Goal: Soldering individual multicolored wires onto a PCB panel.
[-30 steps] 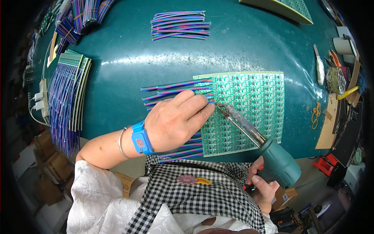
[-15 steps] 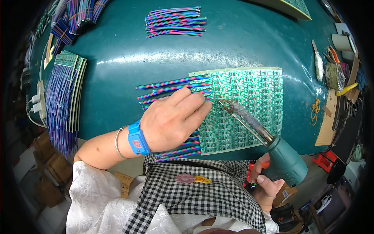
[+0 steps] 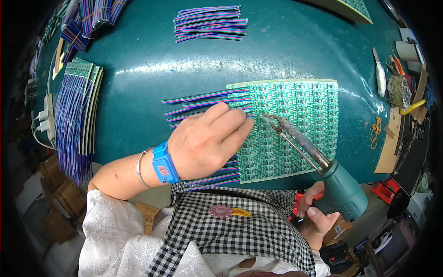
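A green circuit board panel [image 3: 295,134] lies on the table before me, with rows of small chips. Striped ribbon wires [image 3: 203,95] stick out to the left from its left side. My left hand [image 3: 210,138], in a blue wrist strap [image 3: 164,164], rests over that edge with its fingers pinched on a wire end, mostly hidden beneath them. My right hand [image 3: 318,212] is wrapped round the handle of a green soldering gun [image 3: 344,194]. Its dark tip and thin feed tube point up and left, over the board just right of my left fingertips.
A loose pile of ribbon wires [image 3: 210,24] lies at the back. Finished-looking boards with hanging wires [image 3: 76,120] stand at the left, near wire bundles [image 3: 94,18] and a power strip [image 3: 48,120]. A knife [image 3: 379,74], rubber bands [image 3: 375,131] and cardboard [image 3: 389,150] lie right.
The soldering gun's tip has drawn slightly right, away from my left fingertips. Board and left hand sit a little further right in the picture, and the left fingers stay pinched.
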{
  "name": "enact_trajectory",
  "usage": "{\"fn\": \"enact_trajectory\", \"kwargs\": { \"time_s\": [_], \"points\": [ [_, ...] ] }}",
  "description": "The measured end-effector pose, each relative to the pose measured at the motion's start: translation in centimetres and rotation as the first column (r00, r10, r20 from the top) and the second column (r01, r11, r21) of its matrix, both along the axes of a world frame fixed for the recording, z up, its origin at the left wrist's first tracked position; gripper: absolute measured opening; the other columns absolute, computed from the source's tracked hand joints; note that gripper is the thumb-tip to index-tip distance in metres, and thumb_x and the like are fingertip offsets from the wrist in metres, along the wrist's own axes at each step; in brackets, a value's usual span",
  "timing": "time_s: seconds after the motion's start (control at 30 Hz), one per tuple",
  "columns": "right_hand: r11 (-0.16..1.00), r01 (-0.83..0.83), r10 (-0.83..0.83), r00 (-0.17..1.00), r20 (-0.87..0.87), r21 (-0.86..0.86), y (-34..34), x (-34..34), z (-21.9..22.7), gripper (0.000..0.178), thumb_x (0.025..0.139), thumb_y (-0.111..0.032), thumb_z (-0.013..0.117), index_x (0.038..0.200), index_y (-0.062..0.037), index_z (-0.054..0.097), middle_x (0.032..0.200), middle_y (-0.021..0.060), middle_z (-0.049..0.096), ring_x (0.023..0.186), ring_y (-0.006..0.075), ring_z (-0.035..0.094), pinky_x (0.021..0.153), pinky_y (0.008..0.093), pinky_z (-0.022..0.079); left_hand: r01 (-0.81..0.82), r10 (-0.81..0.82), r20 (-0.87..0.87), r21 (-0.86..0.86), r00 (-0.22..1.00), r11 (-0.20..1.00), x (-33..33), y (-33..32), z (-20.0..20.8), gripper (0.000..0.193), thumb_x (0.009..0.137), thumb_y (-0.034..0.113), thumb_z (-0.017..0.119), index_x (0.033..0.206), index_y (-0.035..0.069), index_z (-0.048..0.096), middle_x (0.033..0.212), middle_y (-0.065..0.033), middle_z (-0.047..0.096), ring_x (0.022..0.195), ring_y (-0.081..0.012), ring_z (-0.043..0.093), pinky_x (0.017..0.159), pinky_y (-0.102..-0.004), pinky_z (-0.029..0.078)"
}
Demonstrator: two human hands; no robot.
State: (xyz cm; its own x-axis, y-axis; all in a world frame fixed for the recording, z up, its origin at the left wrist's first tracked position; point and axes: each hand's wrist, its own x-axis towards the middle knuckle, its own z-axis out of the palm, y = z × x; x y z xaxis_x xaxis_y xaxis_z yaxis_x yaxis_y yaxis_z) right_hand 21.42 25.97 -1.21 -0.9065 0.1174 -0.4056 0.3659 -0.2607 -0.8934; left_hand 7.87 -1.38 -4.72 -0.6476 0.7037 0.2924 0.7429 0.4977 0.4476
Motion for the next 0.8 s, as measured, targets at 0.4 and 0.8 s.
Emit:
{"fn": "enact_trajectory", "kwargs": {
  "time_s": [0.4, 0.8],
  "points": [
    [0.998, -0.009, 0.004, 0.997, 0.074, 0.062, -0.6, 0.6, -0.5, 0.042, 0.071, -0.010, 0.076, 0.098, 0.0060, 0.048, 0.072, 0.0114, 0.052, 0.048, 0.0188, 0.051, 0.043, 0.0299, 0.047, 0.014, -0.014, -0.015, -0.010, 1.000, 1.000, -0.1, 0.1, -0.1, 0.044, 0.061, 0.002, 0.065, 0.104, -0.007, 0.068, 0.093, -0.0125, 0.058, 0.069, -0.0232, 0.055, 0.056, -0.0329, 0.048],
    [0.998, 0.037, -0.040, 0.997, 0.060, 0.051, -0.3, 0.6, 0.0, 0.040, 0.072, -0.014, 0.076, 0.095, 0.0076, 0.051, 0.066, 0.0100, 0.052, 0.048, 0.0174, 0.052, 0.042, 0.0290, 0.046, 0.008, -0.008, -0.008, -0.001, 1.000, 1.000, 0.0, 0.0, 0.0, 0.044, 0.061, 0.001, 0.066, 0.103, -0.007, 0.068, 0.093, -0.0127, 0.058, 0.069, -0.0234, 0.055, 0.055, -0.0332, 0.048]
  ]
}}
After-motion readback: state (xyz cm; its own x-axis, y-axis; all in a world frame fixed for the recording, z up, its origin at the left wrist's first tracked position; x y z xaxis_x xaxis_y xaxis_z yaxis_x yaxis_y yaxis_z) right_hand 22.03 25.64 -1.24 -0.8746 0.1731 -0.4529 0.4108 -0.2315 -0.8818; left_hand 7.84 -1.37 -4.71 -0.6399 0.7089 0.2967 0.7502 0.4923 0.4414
